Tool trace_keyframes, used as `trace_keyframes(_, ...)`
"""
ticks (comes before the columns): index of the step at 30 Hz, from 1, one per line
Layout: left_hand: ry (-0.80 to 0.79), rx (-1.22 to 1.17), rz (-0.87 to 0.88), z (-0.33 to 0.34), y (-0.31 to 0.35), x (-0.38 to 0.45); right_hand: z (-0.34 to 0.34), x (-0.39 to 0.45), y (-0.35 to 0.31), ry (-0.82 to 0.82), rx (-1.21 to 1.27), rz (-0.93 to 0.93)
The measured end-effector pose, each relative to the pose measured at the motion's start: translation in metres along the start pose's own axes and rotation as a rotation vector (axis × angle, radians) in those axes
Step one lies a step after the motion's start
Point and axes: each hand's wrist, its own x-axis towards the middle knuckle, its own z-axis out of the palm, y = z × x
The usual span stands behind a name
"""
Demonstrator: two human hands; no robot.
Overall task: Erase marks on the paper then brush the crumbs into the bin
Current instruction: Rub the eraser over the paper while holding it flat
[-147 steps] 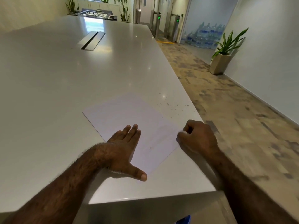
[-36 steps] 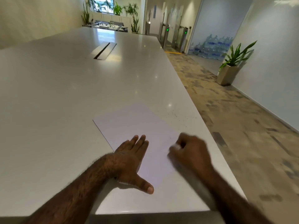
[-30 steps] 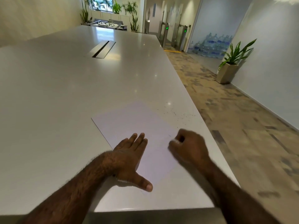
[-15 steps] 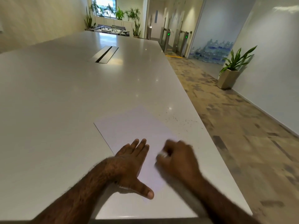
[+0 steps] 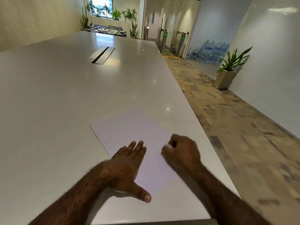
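A white sheet of paper [image 5: 129, 129] lies angled on the grey table [image 5: 65, 98] near its right edge. My left hand [image 5: 128, 166] presses flat on the paper's near left part, fingers straight and thumb spread. My right hand [image 5: 181, 153] is curled in a fist over the paper's right part and pinches a small white eraser [image 5: 168, 146], of which only a sliver shows. Dark eraser crumbs [image 5: 172, 119] are scattered on the table just beyond the paper's far right corner. No bin is in view.
The table's right edge runs close beside my right hand, with patterned floor [image 5: 243, 143] below. A metal cable hatch [image 5: 101, 55] sits in the table's middle. A potted plant [image 5: 227, 75] stands by the right wall.
My right hand has slid back and forth over the paper's right part, going left half a second ago and now slightly right again. My left hand has stayed pressed on the paper. The camera has tilted upward.
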Motion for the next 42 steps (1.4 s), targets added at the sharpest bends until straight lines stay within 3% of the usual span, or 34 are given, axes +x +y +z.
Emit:
trace_keyframes(3,-0.009,-0.004,0.003,-0.001,0.003,-0.001,-0.010,0.019,0.014,0.164,-0.107,0.049)
trace_keyframes(7,0.017,-0.027,0.004,-0.002,0.001,0.001,0.014,-0.034,-0.018,-0.043,0.035,-0.141)
trace_keyframes(12,0.005,0.005,0.006,0.001,0.001,0.000,-0.018,0.029,0.027,0.157,-0.053,0.150)
trace_keyframes(13,0.002,0.002,0.007,0.001,0.002,0.000,-0.017,0.021,0.025,0.170,-0.026,0.122)
trace_keyframes(17,-0.006,-0.014,-0.001,-0.002,0.003,0.000,0.008,-0.035,-0.009,-0.062,0.054,-0.155)
trace_keyframes(22,-0.019,0.005,0.000,0.000,0.001,-0.002,-0.016,0.024,0.029,0.133,-0.052,0.121)
trace_keyframes(26,-0.026,-0.028,-0.015,-0.003,0.005,0.000,0.003,-0.048,-0.004,-0.042,0.070,-0.149)
trace_keyframes(28,-0.017,-0.022,-0.013,-0.005,0.004,0.000,-0.001,-0.052,-0.005,-0.098,0.074,-0.163)
trace_keyframes(31,-0.008,0.002,0.003,-0.001,0.001,-0.001,-0.018,0.003,0.032,0.056,0.048,0.067)
trace_keyframes(33,-0.004,-0.001,0.007,0.001,0.002,-0.002,-0.028,0.012,0.041,0.168,0.051,0.094)
trace_keyframes(38,-0.014,0.005,0.000,-0.003,0.003,-0.001,-0.005,-0.059,-0.005,-0.136,0.075,-0.211)
trace_keyframes(42,-0.023,0.016,0.002,-0.002,0.002,-0.002,-0.020,0.001,0.034,0.122,-0.069,0.032)
